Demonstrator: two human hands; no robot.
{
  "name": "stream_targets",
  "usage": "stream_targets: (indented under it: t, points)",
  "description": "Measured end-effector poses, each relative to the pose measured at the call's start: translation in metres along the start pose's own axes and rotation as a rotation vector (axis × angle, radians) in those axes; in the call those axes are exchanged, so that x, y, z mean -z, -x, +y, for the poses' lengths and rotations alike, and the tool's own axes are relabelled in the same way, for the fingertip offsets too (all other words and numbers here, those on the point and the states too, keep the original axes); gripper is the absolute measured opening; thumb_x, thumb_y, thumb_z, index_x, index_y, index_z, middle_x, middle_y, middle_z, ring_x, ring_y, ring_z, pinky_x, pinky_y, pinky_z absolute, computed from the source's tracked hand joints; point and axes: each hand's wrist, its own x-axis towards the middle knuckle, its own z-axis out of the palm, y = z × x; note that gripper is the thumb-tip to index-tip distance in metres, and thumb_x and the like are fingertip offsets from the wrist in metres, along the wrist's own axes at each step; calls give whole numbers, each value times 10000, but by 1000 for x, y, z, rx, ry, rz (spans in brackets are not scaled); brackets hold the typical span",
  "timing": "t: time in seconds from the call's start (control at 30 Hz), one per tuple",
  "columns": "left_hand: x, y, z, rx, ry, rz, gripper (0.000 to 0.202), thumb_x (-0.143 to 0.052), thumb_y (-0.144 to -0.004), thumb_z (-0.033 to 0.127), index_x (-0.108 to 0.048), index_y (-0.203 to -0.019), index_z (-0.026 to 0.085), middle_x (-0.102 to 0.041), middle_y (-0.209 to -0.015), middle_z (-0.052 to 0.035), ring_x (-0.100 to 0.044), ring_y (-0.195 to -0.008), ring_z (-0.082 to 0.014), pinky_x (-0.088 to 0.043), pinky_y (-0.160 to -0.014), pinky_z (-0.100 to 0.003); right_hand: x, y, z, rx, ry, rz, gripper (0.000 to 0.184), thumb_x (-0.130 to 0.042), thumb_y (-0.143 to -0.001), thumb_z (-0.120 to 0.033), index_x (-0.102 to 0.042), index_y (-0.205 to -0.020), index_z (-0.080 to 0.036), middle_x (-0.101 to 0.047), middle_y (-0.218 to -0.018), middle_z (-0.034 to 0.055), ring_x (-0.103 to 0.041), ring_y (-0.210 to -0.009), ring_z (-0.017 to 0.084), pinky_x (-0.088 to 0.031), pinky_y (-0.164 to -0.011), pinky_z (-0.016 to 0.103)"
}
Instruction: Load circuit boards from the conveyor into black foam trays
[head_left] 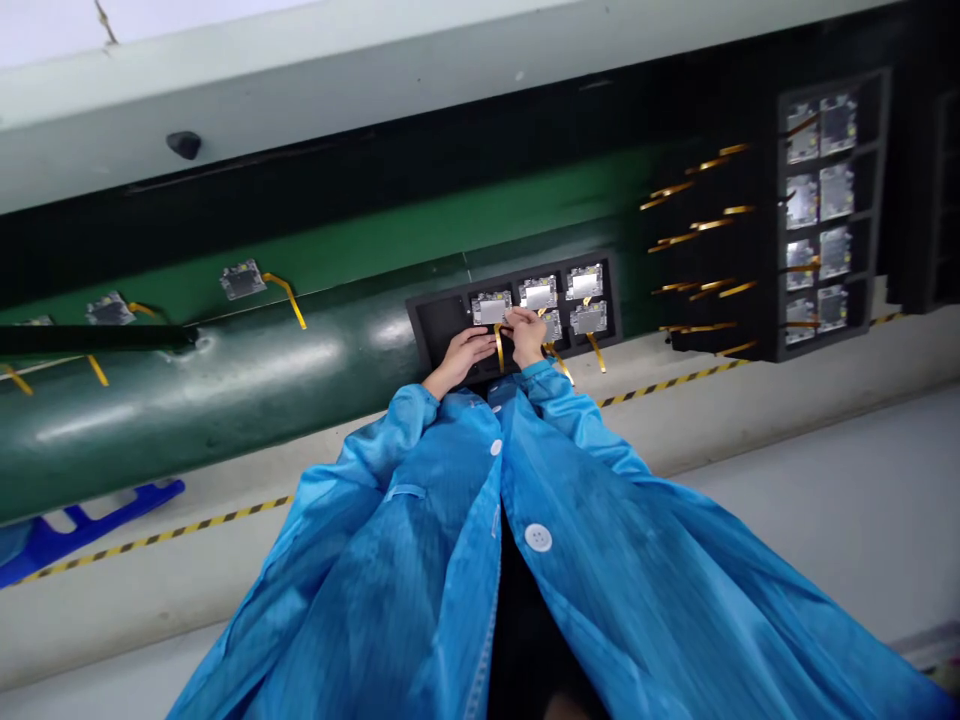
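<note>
A black tray lies at the edge of the green conveyor belt and holds several small circuit modules with yellow flex cables. My left hand rests on the tray's near edge, fingers curled beside a yellow flex cable. My right hand is over the tray's middle, fingertips pinched on a module in the lower row. Another module sits just above my left hand. Both arms are in blue coat sleeves.
Loose modules with yellow cables lie on the belt to the left. A stack of black trays filled with modules stands at the right. A yellow-black striped line runs along the bench edge. A blue plastic part sits lower left.
</note>
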Motion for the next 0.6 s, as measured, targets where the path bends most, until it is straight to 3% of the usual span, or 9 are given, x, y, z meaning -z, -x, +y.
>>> stream_targets:
  t: [0.17, 0.27, 0.33, 0.47, 0.6]
  points:
    - [22, 32, -2, -14, -34, -22, 255, -920, -815, 197, -754, -1004, 159, -862, -966, -127, -843, -879, -236, -667, -954, -416, -2, -6, 4, 53, 31, 38, 260, -821, -776, -288, -578, -860, -249, -666, -739, -18, -720, -735, 180, -691, -639, 302]
    - [53, 45, 18, -107, -65, 62, 276, -941, -778, 279, -753, -945, 167, -845, -940, -124, -819, -820, -224, -651, -817, -348, -1, -8, 6, 99, 53, 30, 250, -809, -782, -323, -584, -860, -248, -657, -771, -11, -726, -778, 185, -715, -702, 329]
    - [85, 47, 45, -205, -83, 187, 275, -918, -790, 326, -725, -932, 192, -832, -957, -98, -804, -829, -198, -624, -777, -300, 1, -9, 8, 126, 69, 26, 257, -810, -784, -351, -590, -863, -245, -643, -789, -13, -724, -799, 183, -721, -737, 340]
    - [165, 44, 115, -367, -163, 558, 211, -783, -879, 320, -590, -895, 236, -752, -894, -33, -736, -816, -132, -560, -755, -227, 3, -11, 12, 151, 112, 43, 243, -804, -788, -341, -603, -877, -237, -637, -801, -10, -718, -795, 185, -718, -733, 350]
    - [228, 36, 177, -364, -386, 850, 199, -706, -895, 235, -507, -892, 246, -689, -893, -35, -711, -921, -178, -579, -856, -290, 3, -11, 11, 166, 166, 82, 186, -773, -791, -272, -629, -896, -220, -684, -842, 25, -729, -809, 208, -719, -755, 391]
